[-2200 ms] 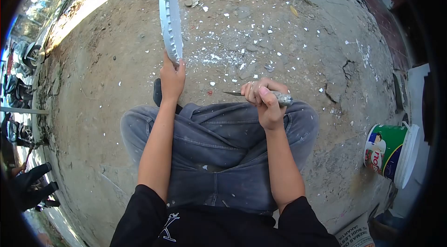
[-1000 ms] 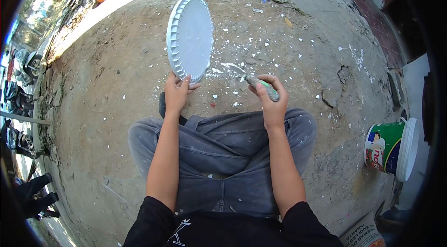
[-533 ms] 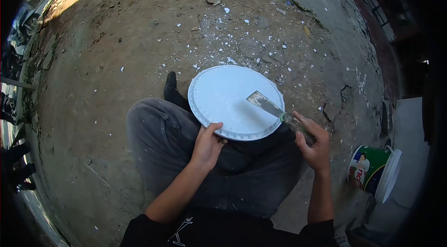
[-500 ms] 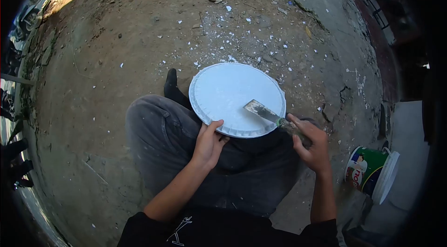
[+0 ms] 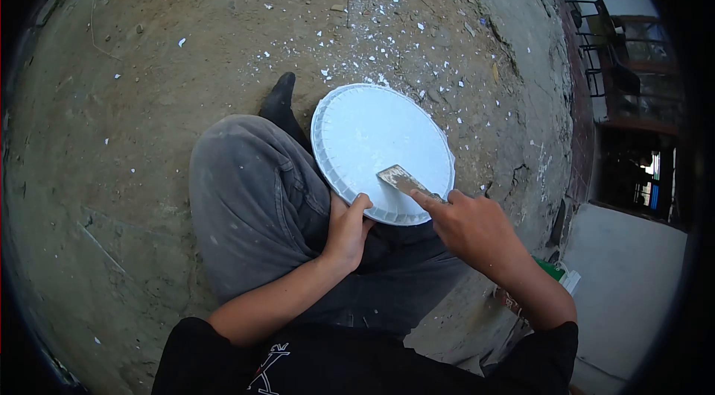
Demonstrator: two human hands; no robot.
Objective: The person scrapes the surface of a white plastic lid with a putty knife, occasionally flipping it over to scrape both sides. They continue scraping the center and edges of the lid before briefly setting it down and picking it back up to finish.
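Note:
A round white bucket lid (image 5: pixel 372 141) with a ridged rim rests tilted over my lap. My left hand (image 5: pixel 348 229) grips its lower left rim, thumb on top and fingers underneath. In my right hand (image 5: pixel 471 225) is a putty knife (image 5: pixel 402 180), its worn, paint-marked blade lying over the lower part of the lid's face. The blade's tip seems to touch the lid. My right fingers wrap over the handle and hide most of it.
White paint flakes (image 5: pixel 376 48) lie scattered on the dirt ground beyond the lid. My bent knee (image 5: pixel 249 194) and dark-socked foot (image 5: pixel 279 100) are at the left. A green paint bucket (image 5: pixel 550 268) is partly hidden behind my right forearm. Chairs (image 5: pixel 596 45) stand far right.
My right hand has rolled over, from beside the handle to on top of it, and moved left. The blade has shifted slightly left and down. The view has turned to the right.

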